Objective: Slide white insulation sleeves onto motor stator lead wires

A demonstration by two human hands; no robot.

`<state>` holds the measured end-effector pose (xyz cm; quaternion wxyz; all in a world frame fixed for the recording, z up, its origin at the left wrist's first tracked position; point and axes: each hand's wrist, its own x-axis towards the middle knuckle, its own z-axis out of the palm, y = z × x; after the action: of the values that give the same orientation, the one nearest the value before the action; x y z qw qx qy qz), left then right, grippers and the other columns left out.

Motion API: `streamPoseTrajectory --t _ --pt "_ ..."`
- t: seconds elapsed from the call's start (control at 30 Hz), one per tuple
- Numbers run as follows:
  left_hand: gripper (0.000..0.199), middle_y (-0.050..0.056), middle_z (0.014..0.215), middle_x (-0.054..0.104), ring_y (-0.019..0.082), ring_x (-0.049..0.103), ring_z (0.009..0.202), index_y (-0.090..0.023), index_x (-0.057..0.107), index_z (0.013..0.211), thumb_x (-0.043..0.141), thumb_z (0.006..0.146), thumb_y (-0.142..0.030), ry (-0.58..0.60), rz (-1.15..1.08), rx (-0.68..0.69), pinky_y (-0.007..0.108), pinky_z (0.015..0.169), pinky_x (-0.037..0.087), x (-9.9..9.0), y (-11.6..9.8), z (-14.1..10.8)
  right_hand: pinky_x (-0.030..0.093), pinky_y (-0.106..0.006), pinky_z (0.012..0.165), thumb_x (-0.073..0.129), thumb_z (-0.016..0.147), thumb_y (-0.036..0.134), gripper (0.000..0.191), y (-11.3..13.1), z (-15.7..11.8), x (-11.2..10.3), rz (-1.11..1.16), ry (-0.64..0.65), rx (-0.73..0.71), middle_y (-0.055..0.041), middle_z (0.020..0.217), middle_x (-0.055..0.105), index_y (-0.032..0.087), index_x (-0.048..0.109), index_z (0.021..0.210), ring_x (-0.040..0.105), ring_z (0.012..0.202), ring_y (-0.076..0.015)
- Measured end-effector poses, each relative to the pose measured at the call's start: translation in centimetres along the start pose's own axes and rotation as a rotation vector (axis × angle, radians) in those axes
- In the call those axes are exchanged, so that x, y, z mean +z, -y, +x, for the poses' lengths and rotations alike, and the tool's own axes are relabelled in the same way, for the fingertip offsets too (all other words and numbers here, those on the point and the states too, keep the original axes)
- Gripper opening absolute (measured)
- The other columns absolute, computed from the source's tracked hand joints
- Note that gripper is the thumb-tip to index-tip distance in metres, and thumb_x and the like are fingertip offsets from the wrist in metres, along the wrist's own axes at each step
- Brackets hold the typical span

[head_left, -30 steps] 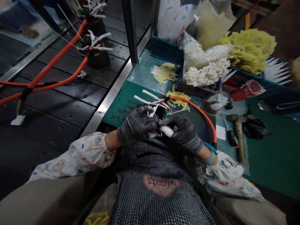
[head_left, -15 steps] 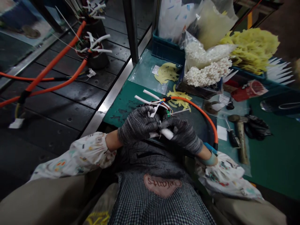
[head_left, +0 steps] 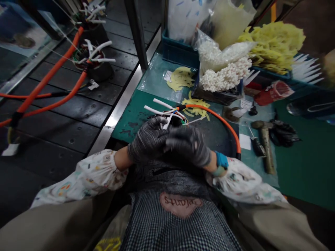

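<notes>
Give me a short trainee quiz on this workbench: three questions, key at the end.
1. True or false: the hammer with a wooden handle lies beside a screwdriver on the green bench mat.
2. Fill in the blank: the left hand wears a ____ knit glove.
3. What colour is the sheath of the thick cable that curves ahead of the right hand? A blue, B orange, C yellow.

Key: 1 true; 2 grey; 3 B.
</notes>
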<state>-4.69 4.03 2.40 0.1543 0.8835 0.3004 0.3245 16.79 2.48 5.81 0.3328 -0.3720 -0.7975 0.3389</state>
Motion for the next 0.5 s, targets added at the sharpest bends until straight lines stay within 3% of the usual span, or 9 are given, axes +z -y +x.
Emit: streamPoseTrajectory --t 0.13,0.23,0.3,0.37,0.43,0.5 --pt "0.011 0.0 0.098 0.083 0.028 0.074 0.124 -0.027 0.075 0.103 0.081 0.094 -0.025 -0.126 0.078 0.148 0.052 0.112 0.06 0.3 0.1 -0.4 0.063 -0.044 0.099 0.06 0.103 0.023 0.011 -1.0 2.6 -0.2 -0.084 -0.313 0.094 -0.0061 0.107 0.079 0.027 0.071 0.102 0.074 0.102 -0.0243" --pt "0.02 0.003 0.124 0.082 0.028 0.069 0.134 -0.026 0.073 0.112 0.081 0.094 -0.023 -0.188 0.151 0.206 0.049 0.115 0.057 0.0 -0.7 -1.2 0.063 -0.04 0.1 0.053 0.11 0.028 0.011 -1.9 1.7 -3.1 -0.118 -0.486 0.194 -0.0042 0.11 0.077 0.029 0.064 0.109 0.072 0.102 -0.0196" --pt "0.029 0.007 0.153 0.068 0.03 0.061 0.146 -0.029 0.071 0.123 0.081 0.096 -0.031 -0.276 0.151 0.07 0.051 0.122 0.053 -0.2 -1.1 -2.7 0.062 -0.04 0.101 0.057 0.108 0.033 0.007 -3.1 -0.5 -6.3 -0.194 -0.623 0.237 -0.0038 0.11 0.076 0.029 0.063 0.108 0.071 0.105 -0.02" --pt "0.059 0.01 0.174 0.046 0.037 0.049 0.157 -0.032 0.06 0.15 0.08 0.096 -0.049 -0.392 0.078 -0.173 0.06 0.128 0.047 -0.4 -0.9 -4.8 0.062 -0.045 0.098 0.065 0.101 0.041 0.014 -5.2 -3.5 -9.9 -0.305 -0.74 0.248 -0.0046 0.105 0.075 0.028 0.065 0.105 0.071 0.103 -0.0245" --pt "0.074 0.013 0.178 0.041 0.039 0.046 0.16 -0.028 0.041 0.169 0.064 0.105 -0.057 -0.324 -0.052 -0.302 0.06 0.131 0.047 -0.8 -0.1 -6.4 0.062 -0.049 0.096 0.066 0.095 0.049 0.022 -7.9 -6.6 -13.1 -0.406 -0.866 0.348 -0.0042 0.098 0.074 0.027 0.062 0.098 0.073 0.097 -0.026" --pt "0.067 0.013 0.173 0.049 0.037 0.053 0.156 -0.026 0.038 0.172 0.045 0.113 -0.056 -0.164 -0.202 -0.343 0.053 0.129 0.052 -1.1 1.1 -6.4 0.06 -0.055 0.096 0.07 0.087 0.051 0.027 -10.7 -8.7 -15.4 -0.451 -0.886 0.428 -0.0066 0.095 0.074 0.025 0.065 0.094 0.072 0.092 -0.0285"
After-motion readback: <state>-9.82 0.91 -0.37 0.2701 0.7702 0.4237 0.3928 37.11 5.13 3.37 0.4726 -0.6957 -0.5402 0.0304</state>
